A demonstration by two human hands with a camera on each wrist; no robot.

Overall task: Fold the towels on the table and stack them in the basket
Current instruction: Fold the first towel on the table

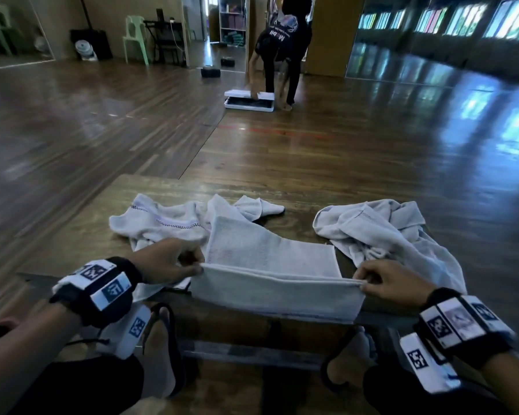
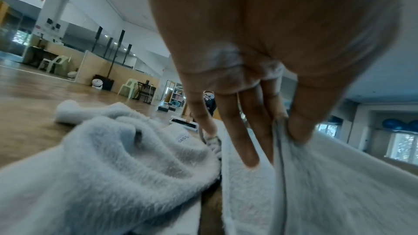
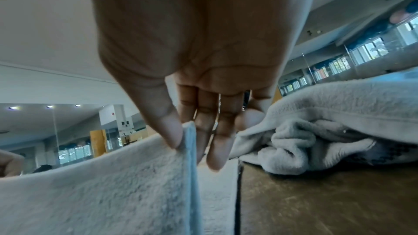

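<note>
A white towel (image 1: 267, 265) lies across the near part of the low wooden table (image 1: 168, 190), its near edge lifted and doubled over the table's front. My left hand (image 1: 189, 265) pinches the left corner of that edge, thumb against fingers (image 2: 294, 131). My right hand (image 1: 369, 284) pinches the right corner (image 3: 187, 142) between thumb and fingers. A crumpled white towel with a stitched band (image 1: 159, 226) lies to the left, and another crumpled towel (image 1: 384, 235) lies to the right. No basket shows in any view.
My two sandalled feet (image 1: 159, 348) stand under the table's front edge. Further off on the wooden floor, another person (image 1: 279, 49) bends over a white flat case (image 1: 249, 100). A green plastic chair (image 1: 135, 37) and shelves stand by the far wall.
</note>
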